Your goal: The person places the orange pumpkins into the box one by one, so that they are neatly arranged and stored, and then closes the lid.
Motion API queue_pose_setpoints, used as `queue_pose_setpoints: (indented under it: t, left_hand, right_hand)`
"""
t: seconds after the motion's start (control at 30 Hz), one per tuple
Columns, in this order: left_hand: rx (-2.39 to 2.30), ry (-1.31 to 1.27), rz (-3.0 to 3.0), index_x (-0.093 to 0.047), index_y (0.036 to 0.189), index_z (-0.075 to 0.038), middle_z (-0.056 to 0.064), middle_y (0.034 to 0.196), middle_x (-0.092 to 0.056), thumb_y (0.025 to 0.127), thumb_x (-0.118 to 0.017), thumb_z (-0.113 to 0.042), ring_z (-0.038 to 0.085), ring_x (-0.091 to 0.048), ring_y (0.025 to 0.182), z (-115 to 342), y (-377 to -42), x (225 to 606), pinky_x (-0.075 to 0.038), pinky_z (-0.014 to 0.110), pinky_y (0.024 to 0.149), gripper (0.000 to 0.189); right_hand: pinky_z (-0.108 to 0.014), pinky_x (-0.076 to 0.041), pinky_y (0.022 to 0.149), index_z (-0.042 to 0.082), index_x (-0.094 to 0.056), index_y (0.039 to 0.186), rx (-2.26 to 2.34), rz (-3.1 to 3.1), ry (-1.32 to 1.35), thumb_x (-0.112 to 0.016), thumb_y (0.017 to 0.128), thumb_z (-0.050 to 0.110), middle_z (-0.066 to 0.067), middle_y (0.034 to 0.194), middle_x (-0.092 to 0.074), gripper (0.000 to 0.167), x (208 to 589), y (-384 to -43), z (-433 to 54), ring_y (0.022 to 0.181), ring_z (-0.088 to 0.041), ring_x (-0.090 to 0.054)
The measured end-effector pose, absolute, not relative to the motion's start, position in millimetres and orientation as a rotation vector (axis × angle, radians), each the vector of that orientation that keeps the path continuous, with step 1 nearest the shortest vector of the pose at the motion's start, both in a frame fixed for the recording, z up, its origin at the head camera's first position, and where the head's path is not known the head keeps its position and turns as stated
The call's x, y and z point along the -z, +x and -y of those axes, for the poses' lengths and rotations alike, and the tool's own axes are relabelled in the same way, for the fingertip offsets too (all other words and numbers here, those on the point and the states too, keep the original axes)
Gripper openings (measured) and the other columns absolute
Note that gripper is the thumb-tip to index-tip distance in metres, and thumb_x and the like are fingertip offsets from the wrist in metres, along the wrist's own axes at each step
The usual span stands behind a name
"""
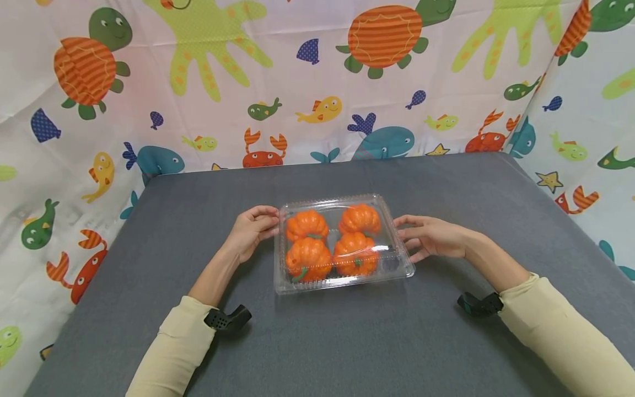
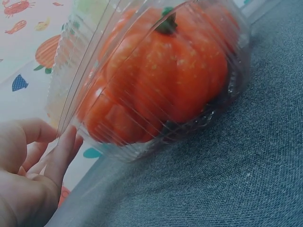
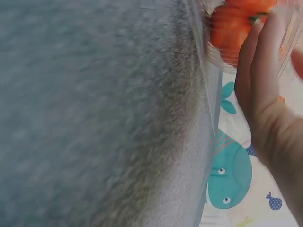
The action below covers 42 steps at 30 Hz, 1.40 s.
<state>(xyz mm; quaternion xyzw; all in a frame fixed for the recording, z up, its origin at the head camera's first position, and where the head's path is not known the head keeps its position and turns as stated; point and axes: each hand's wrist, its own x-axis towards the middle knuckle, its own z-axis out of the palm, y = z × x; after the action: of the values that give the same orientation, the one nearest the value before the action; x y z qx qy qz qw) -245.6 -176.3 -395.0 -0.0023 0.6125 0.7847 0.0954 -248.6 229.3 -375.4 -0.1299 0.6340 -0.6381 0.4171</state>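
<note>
A clear plastic clamshell container [image 1: 327, 284] sits on the grey table, with several small orange pumpkins inside, two of them the front-left pumpkin [image 1: 308, 259] and the back-right pumpkin [image 1: 360, 219]. Its clear lid lies over them; whether it is latched cannot be told. My left hand [image 1: 254, 229] pinches the rim at the container's left side between thumb and finger, seen closely in the left wrist view [image 2: 42, 161]. At the right side, my right hand [image 1: 429, 237] has its fingers extended against or just beside the container wall; the right wrist view is blurred there.
The grey cloth-covered table [image 1: 347, 342] extends around the container. Behind it and along the sides hangs a white curtain [image 1: 297, 138] printed with sea animals. Dark devices, a left one [image 1: 228, 318] and a right one [image 1: 480, 304], are strapped at the wrists.
</note>
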Motion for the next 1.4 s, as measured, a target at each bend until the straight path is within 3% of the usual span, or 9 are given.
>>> queue_pose_setpoints:
  t: [0.43, 0.53, 0.67, 0.77, 0.87, 1.1, 1.4]
  left_hand:
    - [-2.39, -0.124, -1.831, -0.06, 0.09, -0.006, 0.0, 0.085, -0.069, 0.092, -0.056, 0.008, 0.009, -0.067, 0.08, 177.5, -247.8, 393.9, -0.054, 0.022, 0.067, 0.015]
    - [-2.372, -0.147, -1.837, -0.057, 0.103, -0.002, 0.0, 0.09, -0.069, 0.094, -0.056, 0.004, 0.01, -0.067, 0.081, 178.5, -248.9, 393.4, -0.054, 0.023, 0.069, 0.011]
    - [-2.257, -0.178, -1.871, -0.042, 0.135, 0.0, 0.006, 0.112, -0.061, 0.098, -0.053, -0.007, 0.012, -0.063, 0.089, 181.8, -249.4, 391.6, -0.053, 0.028, 0.075, 0.039]
    - [-2.141, -0.214, -1.938, -0.035, 0.144, -0.004, 0.012, 0.126, -0.053, 0.101, -0.05, -0.016, 0.015, -0.06, 0.095, 183.2, -249.0, 390.6, -0.053, 0.032, 0.078, 0.048]
    - [-2.043, -0.238, -2.005, -0.04, 0.142, -0.004, 0.015, 0.127, -0.052, 0.101, -0.049, -0.021, 0.017, -0.06, 0.096, 182.5, -247.9, 390.6, -0.053, 0.035, 0.079, 0.045]
    - [-1.791, -0.109, -1.995, -0.043, 0.136, -0.001, 0.012, 0.112, -0.056, 0.103, -0.045, -0.029, 0.019, -0.06, 0.091, 181.5, -245.5, 391.0, -0.053, 0.035, 0.078, 0.044]
    - [-1.686, 0.096, -1.82, -0.047, 0.119, -0.005, 0.008, 0.102, -0.065, 0.098, -0.053, -0.019, 0.021, -0.065, 0.089, 182.7, -240.4, 384.5, -0.053, 0.037, 0.076, 0.026]
  right_hand:
    - [-0.04, -0.053, 0.081, 0.01, -0.03, 0.13, 1.588, -1.244, -0.498, -0.035, 0.102, -0.001, -0.013, 0.109, -0.059, 0.031, 378.7, -231.4, -235.1, 0.096, -0.025, -0.065]
    - [-0.04, -0.052, 0.082, 0.008, -0.033, 0.127, 1.618, -1.236, -0.507, -0.036, 0.101, -0.002, -0.014, 0.101, -0.064, 0.028, 379.3, -230.2, -232.6, 0.091, -0.024, -0.067]
    - [-0.04, -0.051, 0.084, 0.007, -0.035, 0.122, 1.656, -1.3, -0.499, -0.037, 0.101, -0.004, -0.014, 0.094, -0.065, 0.024, 379.4, -229.5, -229.7, 0.088, -0.023, -0.067]
    - [-0.04, -0.051, 0.084, 0.006, -0.034, 0.122, 1.672, -1.362, -0.458, -0.039, 0.1, -0.003, -0.013, 0.092, -0.064, 0.024, 378.8, -230.3, -228.4, 0.088, -0.023, -0.067]
    - [-0.041, -0.051, 0.085, 0.006, -0.033, 0.122, 1.689, -1.435, -0.402, -0.042, 0.1, -0.001, -0.013, 0.091, -0.062, 0.025, 377.6, -232.5, -227.7, 0.087, -0.023, -0.067]
    - [-0.041, -0.05, 0.086, 0.006, -0.035, 0.122, 1.76, -1.511, -0.3, -0.043, 0.1, 0.002, -0.01, 0.091, -0.059, 0.024, 376.2, -241.4, -230.0, 0.087, -0.023, -0.067]
    - [-0.036, -0.053, 0.079, 0.007, -0.034, 0.121, 1.832, -1.511, -0.183, -0.041, 0.102, 0.003, -0.01, 0.091, -0.063, 0.021, 372.9, -252.1, -228.1, 0.084, -0.022, -0.068]
